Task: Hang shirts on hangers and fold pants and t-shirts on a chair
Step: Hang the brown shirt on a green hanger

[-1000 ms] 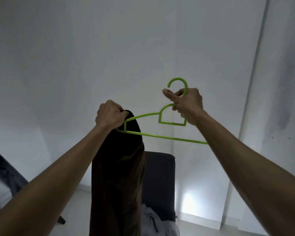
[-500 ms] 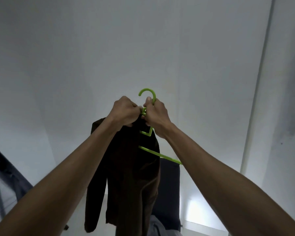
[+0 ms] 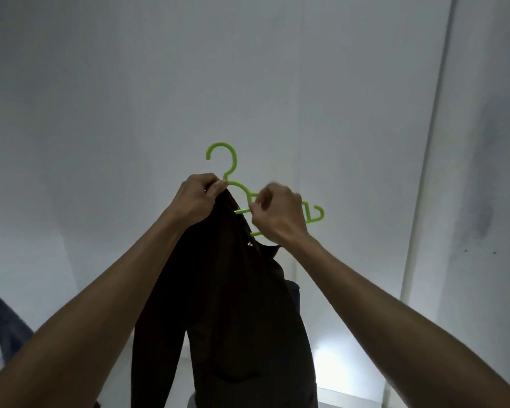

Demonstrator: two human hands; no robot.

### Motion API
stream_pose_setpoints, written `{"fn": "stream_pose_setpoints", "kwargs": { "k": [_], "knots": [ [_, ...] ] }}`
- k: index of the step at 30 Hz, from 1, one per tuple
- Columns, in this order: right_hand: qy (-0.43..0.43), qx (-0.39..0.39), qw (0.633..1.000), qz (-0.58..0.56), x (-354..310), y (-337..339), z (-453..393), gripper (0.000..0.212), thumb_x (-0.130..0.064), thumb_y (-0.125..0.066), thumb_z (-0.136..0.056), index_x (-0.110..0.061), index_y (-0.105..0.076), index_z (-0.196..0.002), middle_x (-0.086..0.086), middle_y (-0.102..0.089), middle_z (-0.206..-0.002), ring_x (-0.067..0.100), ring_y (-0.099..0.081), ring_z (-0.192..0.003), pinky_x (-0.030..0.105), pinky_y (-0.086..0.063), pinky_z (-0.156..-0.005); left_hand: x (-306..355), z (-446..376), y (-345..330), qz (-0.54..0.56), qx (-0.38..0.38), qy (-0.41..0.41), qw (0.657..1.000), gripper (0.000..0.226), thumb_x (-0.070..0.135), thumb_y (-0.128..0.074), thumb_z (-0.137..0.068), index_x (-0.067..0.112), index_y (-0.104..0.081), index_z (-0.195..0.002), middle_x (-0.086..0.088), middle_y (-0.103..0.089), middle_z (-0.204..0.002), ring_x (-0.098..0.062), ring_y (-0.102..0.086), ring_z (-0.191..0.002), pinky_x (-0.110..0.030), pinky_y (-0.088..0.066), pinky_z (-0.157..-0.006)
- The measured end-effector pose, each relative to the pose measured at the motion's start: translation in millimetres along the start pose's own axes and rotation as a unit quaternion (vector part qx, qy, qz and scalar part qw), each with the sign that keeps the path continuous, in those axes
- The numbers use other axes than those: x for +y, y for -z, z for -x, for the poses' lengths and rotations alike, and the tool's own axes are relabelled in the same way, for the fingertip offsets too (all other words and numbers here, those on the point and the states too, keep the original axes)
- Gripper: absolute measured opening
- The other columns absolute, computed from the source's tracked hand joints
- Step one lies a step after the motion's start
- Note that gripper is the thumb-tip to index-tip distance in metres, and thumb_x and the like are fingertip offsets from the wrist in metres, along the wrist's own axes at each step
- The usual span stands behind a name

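A bright green plastic hanger [image 3: 225, 160] is held up in front of a white wall, hook uppermost. A dark brown shirt [image 3: 233, 304] hangs from it and drapes down between my forearms. My left hand [image 3: 198, 198] grips the shirt's collar together with the hanger just under the hook. My right hand [image 3: 278, 214] is blurred, fingers curled at the hanger's right arm where the shirt's edge meets it. The right end of the hanger sticks out bare past my right hand.
A dark chair back [image 3: 293, 298] shows behind the shirt, mostly hidden. White walls meet in a corner ahead, with a pale vertical strip [image 3: 424, 172] on the right. A dark object [image 3: 0, 322] sits at the lower left edge.
The hanger has turned and risen, its hook now higher and its right arm swung out. My right hand slid from under the hook to the right arm; more of the shirt is spread on the hanger.
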State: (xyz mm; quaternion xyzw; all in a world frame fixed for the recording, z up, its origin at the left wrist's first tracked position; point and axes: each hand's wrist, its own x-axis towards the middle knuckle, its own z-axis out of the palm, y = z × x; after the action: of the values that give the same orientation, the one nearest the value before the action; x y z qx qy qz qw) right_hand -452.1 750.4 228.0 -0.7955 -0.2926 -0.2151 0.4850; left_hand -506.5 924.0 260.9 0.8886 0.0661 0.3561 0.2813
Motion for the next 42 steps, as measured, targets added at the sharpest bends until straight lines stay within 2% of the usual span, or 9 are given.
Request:
{"fn": "stream_pose_setpoints", "kwargs": {
  "k": [3,8,14,20,23,31,35,39,42],
  "knots": [
    [-0.087,-0.048,0.992,0.074,26.7,-2.3,26.3,0.017,-0.029,-0.067,-0.081,-0.012,-0.067,-0.079,0.003,-0.069,-0.079,0.022,-0.066,-0.075,0.044,-0.06,-0.073,-0.1,-5.0,5.0,0.031,0.008,0.01,0.999,0.031,0.037,-0.052,-0.101,0.013,-0.068,-0.091,0.005,-0.056,-0.07,-0.01,-0.049,-0.062,-0.03,-0.039,-0.061],
    [-0.269,-0.148,0.949,-0.07,37.0,-6.4,22.5,0.072,-0.05,-0.07,-0.083,-0.01,-0.041,-0.136,0.007,-0.059,-0.123,0.025,-0.059,-0.111,0.042,-0.055,-0.087,16.3,-5.6,7.8,0.085,-0.017,0.004,0.996,0.032,0.04,-0.052,-0.101,0.013,-0.069,-0.094,0.007,-0.052,-0.066,-0.002,-0.043,-0.05,-0.024,-0.036,-0.054],
    [-0.333,-0.245,0.894,-0.173,51.3,-11.9,11.2,0.013,0.005,-0.067,-0.091,0.013,-0.068,-0.101,0.015,-0.064,-0.08,0.017,-0.058,-0.059,0.028,-0.052,-0.056,21.2,2.2,11.6,0.131,-0.032,0.004,0.991,0.03,0.04,-0.055,-0.099,0.015,-0.069,-0.089,0.006,-0.06,-0.073,-0.001,-0.052,-0.059,-0.022,-0.043,-0.063],
    [-0.349,-0.15,0.86,-0.341,70.3,5.5,4.7,0.01,-0.011,-0.06,-0.1,-0.003,-0.065,-0.1,0.012,-0.064,-0.09,0.018,-0.056,-0.064,0.027,-0.051,-0.051,-5.8,22.0,29.6,0.178,-0.014,0.024,0.984,0.025,0.04,-0.06,-0.096,0.021,-0.074,-0.101,0.002,-0.065,-0.076,0.001,-0.053,-0.054,-0.014,-0.044,-0.057],
    [-0.343,-0.123,0.836,-0.409,76.2,25.4,-1.0,0.013,-0.014,-0.059,-0.101,-0.005,-0.067,-0.097,0.01,-0.066,-0.087,0.02,-0.06,-0.067,0.029,-0.052,-0.056,-30.5,30.0,42.4,0.227,-0.02,0.065,0.971,0.023,0.036,-0.064,-0.094,0.017,-0.075,-0.101,0.004,-0.068,-0.081,-0.007,-0.062,-0.071,-0.024,-0.049,-0.072],
    [-0.313,-0.033,0.913,-0.26,50.7,40.8,-10.6,0.008,-0.002,-0.066,-0.081,0.005,-0.07,-0.082,0.014,-0.063,-0.062,0.019,-0.056,-0.047,0.024,-0.043,-0.044,-57.0,40.9,41.8,0.305,-0.097,0.117,0.94,0.021,0.021,-0.065,-0.094,0.003,-0.071,-0.103,-0.01,-0.071,-0.089,-0.02,-0.068,-0.085,-0.024,-0.056,-0.071],
    [-0.224,-0.015,0.968,-0.109,36.8,43.0,-10.6,0.01,0.001,-0.056,-0.08,0.002,-0.063,-0.072,0.017,-0.066,-0.065,0.016,-0.064,-0.041,0.021,-0.044,-0.041,-63.2,43.6,34.4,0.149,-0.081,0.076,0.983,0.016,0.022,-0.064,-0.096,0.01,-0.073,-0.091,-0.016,-0.071,-0.083,-0.017,-0.063,-0.075,-0.031,-0.048,-0.073],
    [-0.125,0.008,0.992,0.004,1.5,37.1,-14.6,0.018,-0.014,-0.06,-0.077,-0.008,-0.052,-0.063,0.011,-0.06,-0.058,0.029,-0.071,-0.056,0.04,-0.057,-0.05,-48.9,38.8,17.3,0.007,-0.095,0.008,0.995,0.021,0.027,-0.063,-0.096,0.018,-0.071,-0.078,-0.016,-0.064,-0.07,-0.015,-0.051,-0.059,-0.033,-0.041,-0.061],
    [-0.021,-0.074,0.996,0.051,-33.5,31.5,-8.3,0.033,-0.026,-0.061,-0.079,-0.002,-0.057,-0.056,0.004,-0.063,-0.052,0.024,-0.067,-0.051,0.04,-0.06,-0.054,-27.7,32.7,0.9,-0.015,-0.04,-0.004,0.999,0.025,0.029,-0.061,-0.097,0.018,-0.067,-0.076,-0.005,-0.062,-0.065,-0.017,-0.053,-0.059,-0.031,-0.04,-0.059]
  ]
}}
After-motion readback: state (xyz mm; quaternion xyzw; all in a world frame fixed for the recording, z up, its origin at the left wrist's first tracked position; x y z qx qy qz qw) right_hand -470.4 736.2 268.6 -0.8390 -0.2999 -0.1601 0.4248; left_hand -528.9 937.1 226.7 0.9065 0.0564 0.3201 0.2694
